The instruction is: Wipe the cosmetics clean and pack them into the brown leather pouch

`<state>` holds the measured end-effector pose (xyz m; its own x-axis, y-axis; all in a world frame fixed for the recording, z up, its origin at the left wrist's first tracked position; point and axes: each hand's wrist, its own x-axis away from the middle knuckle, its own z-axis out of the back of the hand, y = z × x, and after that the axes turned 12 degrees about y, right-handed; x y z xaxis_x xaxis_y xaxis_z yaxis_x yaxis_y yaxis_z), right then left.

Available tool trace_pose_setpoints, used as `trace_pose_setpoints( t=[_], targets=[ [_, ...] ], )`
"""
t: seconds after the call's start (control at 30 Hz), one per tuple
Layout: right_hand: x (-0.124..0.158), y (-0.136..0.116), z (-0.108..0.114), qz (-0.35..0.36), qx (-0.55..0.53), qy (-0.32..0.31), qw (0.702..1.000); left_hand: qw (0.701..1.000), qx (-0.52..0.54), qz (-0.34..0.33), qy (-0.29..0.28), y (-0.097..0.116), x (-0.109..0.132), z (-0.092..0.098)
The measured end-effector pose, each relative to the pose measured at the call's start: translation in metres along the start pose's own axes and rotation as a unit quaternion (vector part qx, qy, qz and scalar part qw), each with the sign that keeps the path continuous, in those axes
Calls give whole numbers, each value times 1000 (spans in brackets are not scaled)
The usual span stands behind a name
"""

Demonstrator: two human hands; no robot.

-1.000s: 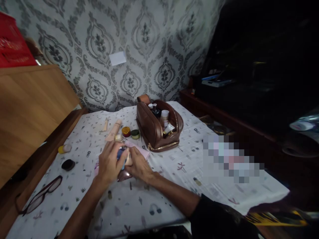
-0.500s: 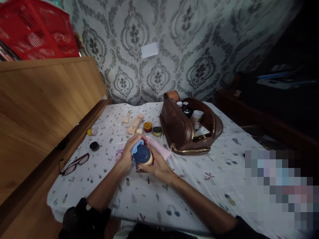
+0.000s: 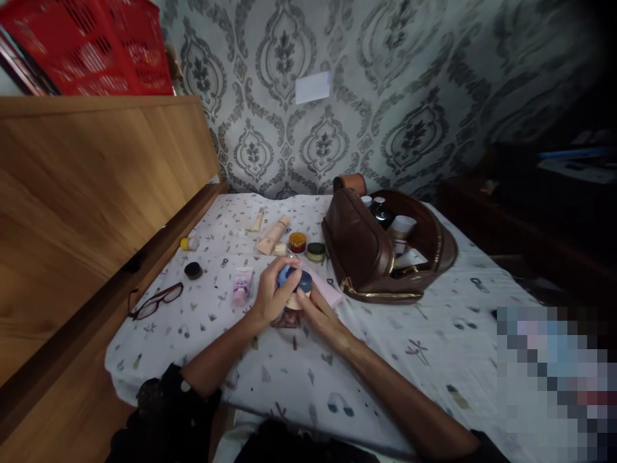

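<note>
A cream-coloured jar with a navy lid (image 3: 303, 280) is held between my two hands above the table. My right hand (image 3: 324, 316) grips its side, fingers wrapped round it and thumb near the lid. A light-blue cloth (image 3: 282, 276) is bunched in my left hand (image 3: 270, 293) and presses against the jar; that thumb reaches across the lid. Just below the hands lies a small brown item (image 3: 286, 319), partly hidden. Behind my right hand lies a pale pink tube (image 3: 328, 287), and left of my left hand a small pink-and-purple tube (image 3: 241, 287).
An unzipped brown leather bag (image 3: 359, 244) holds several bottles. Near it stand an amber jar (image 3: 297, 242), a green-lidded jar (image 3: 316, 251) and a beige tube (image 3: 274, 235). Glasses (image 3: 158, 302), a black lid (image 3: 193, 271) and a yellow-capped bottle (image 3: 189, 244) lie leftward.
My left thumb has come over onto the lid, and the jar's lid has tilted. The whole view has shifted slightly, and the pink-and-purple tube shows fully beside my left hand.
</note>
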<state>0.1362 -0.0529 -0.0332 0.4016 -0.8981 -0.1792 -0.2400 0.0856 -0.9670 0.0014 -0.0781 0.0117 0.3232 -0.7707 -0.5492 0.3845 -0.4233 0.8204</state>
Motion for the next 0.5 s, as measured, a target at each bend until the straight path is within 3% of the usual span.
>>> trace_pose_setpoints(
  t=[0.23,0.5],
  targets=[
    [3,-16,-4,-29,-15,-62,998,997,46,61,27,-6,-6,2],
    [5,-15,-6,-63,-94,-47,992,991,63,103,51,-12,-8,5]
  ],
)
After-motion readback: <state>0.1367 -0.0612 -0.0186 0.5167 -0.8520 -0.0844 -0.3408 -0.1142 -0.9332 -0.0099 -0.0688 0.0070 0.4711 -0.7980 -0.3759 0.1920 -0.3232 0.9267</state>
